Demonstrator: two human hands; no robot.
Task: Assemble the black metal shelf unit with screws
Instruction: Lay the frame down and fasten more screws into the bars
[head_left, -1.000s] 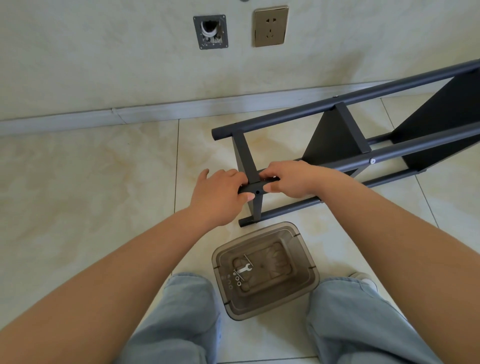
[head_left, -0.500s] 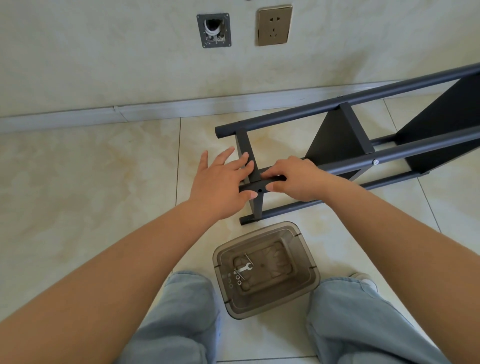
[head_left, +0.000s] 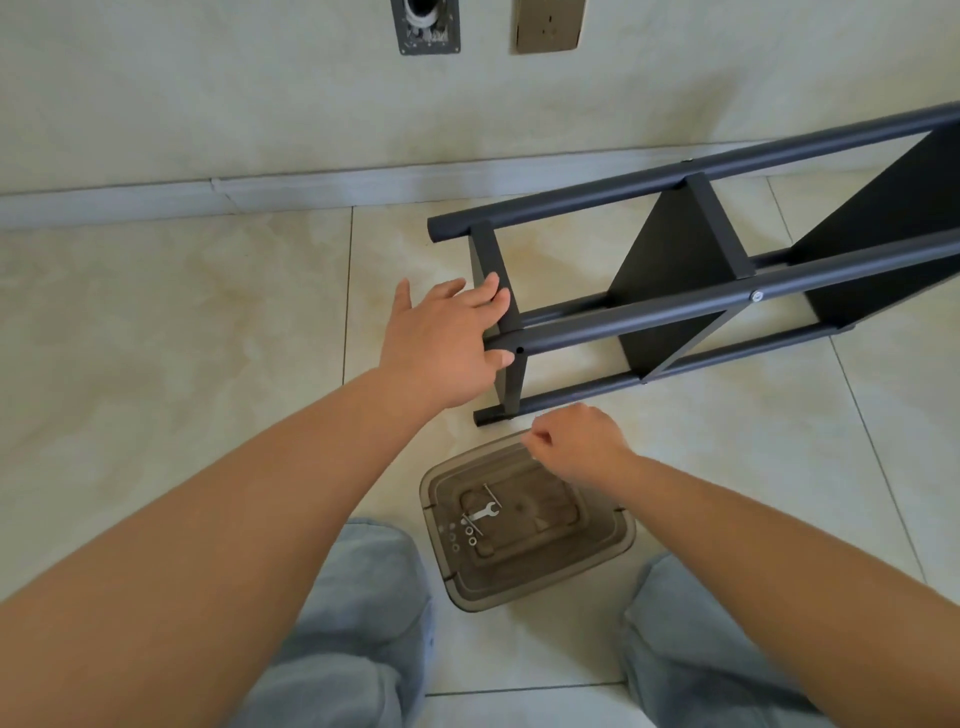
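The black metal shelf frame (head_left: 675, 306) lies on its side on the tiled floor, its black panels (head_left: 670, 260) standing on edge. My left hand (head_left: 447, 343) rests on the near tube's end and the end crossbar, fingers straight and thumb under the tube. An empty screw hole (head_left: 519, 351) shows just right of the thumb. Farther along the same tube sits a fitted screw (head_left: 757, 296). My right hand (head_left: 576, 447) hovers with curled fingers above a brown translucent bin (head_left: 621, 540); nothing shows in it. On the bin lie a small wrench (head_left: 483, 514) and several washers (head_left: 470, 532).
The wall and skirting board (head_left: 260, 192) run along the far side, with a socket (head_left: 548, 23) and a pipe plate (head_left: 428, 26) above. My knees in light jeans (head_left: 363, 597) flank the bin. Bare tiles spread to the left.
My right hand has left the tube and drawn back over the bin. My left hand's fingers have spread and straightened on the frame's end. The view has tilted down.
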